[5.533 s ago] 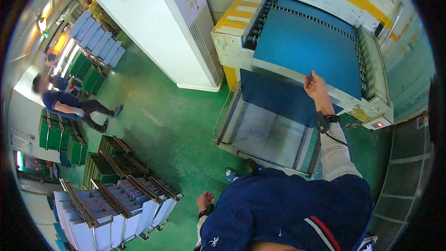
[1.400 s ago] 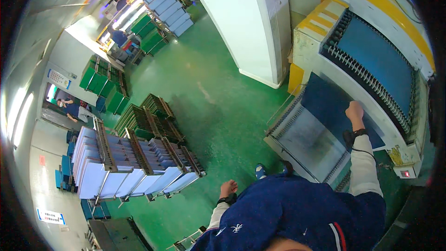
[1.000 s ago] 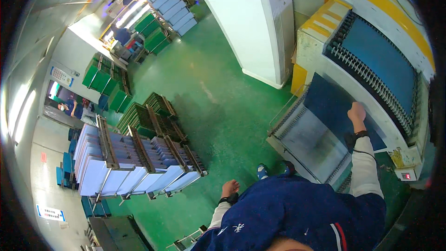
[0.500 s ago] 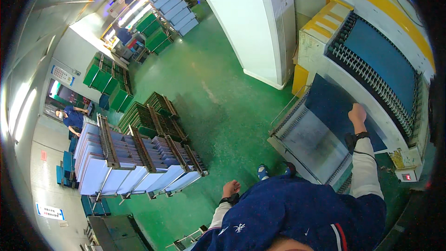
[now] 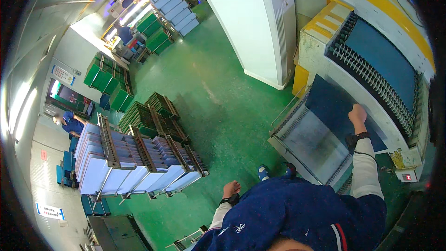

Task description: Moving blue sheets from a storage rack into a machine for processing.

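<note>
We see the dark blue panel [image 5: 329, 100] right of the centre of the frame, leaning in a toothed rack [image 5: 289, 120] against the front of the white roller machine [image 5: 320, 52]. Our right hand [image 5: 357, 113] is over the panel's right part, its back toward us, the fingers curled inward as in a loose fist; we cannot tell whether they pinch the panel or only hang before it. The right forearm rises from the lower right, almost straight up, with a dark band [image 5: 357, 140] at the wrist. Our left hand [image 5: 232, 188] hangs at the lower centre, over the green floor [image 5: 218, 121], palm side hidden, its fingers bent; we cannot tell how tightly they close. Dark blue cloth of our shirt [image 5: 302, 209] fills the lower edge, with a small white stitched character and a red-and-white stripe. For writing, we find a yellowish label [image 5: 397, 159] at the machine's lower right corner, a white-and-blue sign [image 5: 50, 211] at lower left, a pink paper [image 5: 43, 155] above it, and a printed notice [image 5: 63, 75] at the upper left, its lettering too small to make out.
</note>
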`<state>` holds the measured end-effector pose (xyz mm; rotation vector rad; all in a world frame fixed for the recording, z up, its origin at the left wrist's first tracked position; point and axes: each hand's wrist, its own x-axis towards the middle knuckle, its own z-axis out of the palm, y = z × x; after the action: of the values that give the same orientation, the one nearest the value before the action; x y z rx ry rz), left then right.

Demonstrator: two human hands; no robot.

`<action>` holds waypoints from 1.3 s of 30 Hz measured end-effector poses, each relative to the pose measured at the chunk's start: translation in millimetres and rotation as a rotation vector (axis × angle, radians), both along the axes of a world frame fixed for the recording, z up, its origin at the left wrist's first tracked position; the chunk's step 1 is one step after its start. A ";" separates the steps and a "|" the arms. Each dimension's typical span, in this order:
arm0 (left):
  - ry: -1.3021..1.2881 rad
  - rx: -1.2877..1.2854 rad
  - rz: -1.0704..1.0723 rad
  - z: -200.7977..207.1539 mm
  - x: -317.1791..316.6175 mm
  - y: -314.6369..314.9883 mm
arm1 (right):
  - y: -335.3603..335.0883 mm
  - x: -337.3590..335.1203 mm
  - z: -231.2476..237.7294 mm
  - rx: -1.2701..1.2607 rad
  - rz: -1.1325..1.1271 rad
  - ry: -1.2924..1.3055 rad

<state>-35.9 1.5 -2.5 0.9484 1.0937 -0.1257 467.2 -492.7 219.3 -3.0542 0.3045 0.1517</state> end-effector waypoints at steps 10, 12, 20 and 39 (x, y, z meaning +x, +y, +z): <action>0.109 -0.027 0.096 6.9 13.6 -4.9 | -12.0 3.5 -15.1 -0.022 0.009 -0.074; 0.106 -0.025 0.082 1.0 7.4 -0.1 | -6.6 3.7 -11.3 -0.016 0.015 -0.034; 0.148 0.006 0.126 11.3 16.7 -7.5 | -11.3 2.2 -13.5 0.004 0.012 -0.097; 0.116 -0.050 0.075 5.4 23.8 -6.8 | -14.1 5.6 -11.6 -0.021 -0.011 -0.075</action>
<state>-12.1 -5.3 2.9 0.8632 1.2264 -0.1477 472.8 -506.8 207.7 -3.0695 0.3204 0.0338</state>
